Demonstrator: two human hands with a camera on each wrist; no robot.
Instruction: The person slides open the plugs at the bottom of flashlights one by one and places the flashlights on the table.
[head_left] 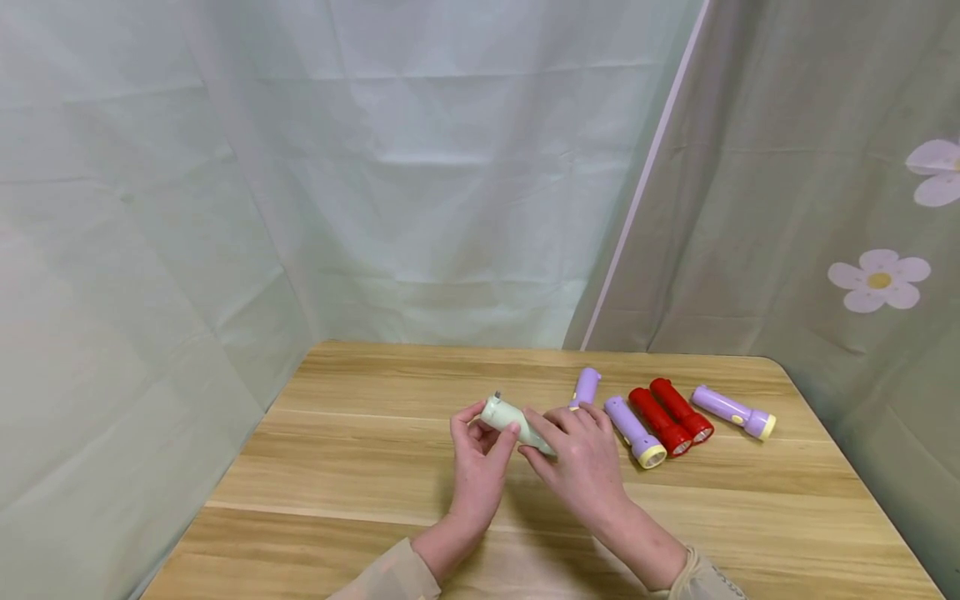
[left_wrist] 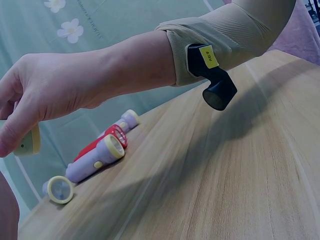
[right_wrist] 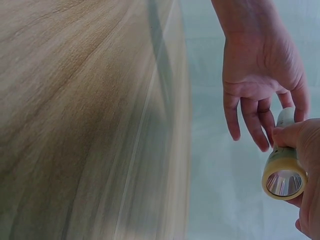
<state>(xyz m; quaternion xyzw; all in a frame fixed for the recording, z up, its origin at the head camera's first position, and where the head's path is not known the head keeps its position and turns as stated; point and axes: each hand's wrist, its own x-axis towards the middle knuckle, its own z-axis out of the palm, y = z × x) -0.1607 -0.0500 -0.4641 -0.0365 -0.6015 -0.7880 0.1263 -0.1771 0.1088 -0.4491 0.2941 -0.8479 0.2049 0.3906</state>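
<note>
Above the table, a pale green flashlight [head_left: 504, 416] [right_wrist: 285, 117] lies tilted between both hands. My left hand [head_left: 477, 471] [right_wrist: 262, 65] pinches its tail end between thumb and index finger, the other fingers hanging loosely. A small grey tab [head_left: 497, 395] sticks up at that end. My right hand [head_left: 581, 462] [left_wrist: 62, 85] grips the body near the head, thumb on one side and fingers on the other. In the right wrist view, the flashlight's yellow rim [right_wrist: 268, 192] and reflector face the camera; the right hand covers the head in the head view.
On the wooden table [head_left: 337, 467], right of my hands, lie purple flashlights [head_left: 630, 425] [left_wrist: 90, 164] with yellow rims and two red flashlights [head_left: 660, 421] side by side. One purple flashlight [head_left: 587, 385] is partly behind my right hand. Curtains [head_left: 465, 183] hang behind the table.
</note>
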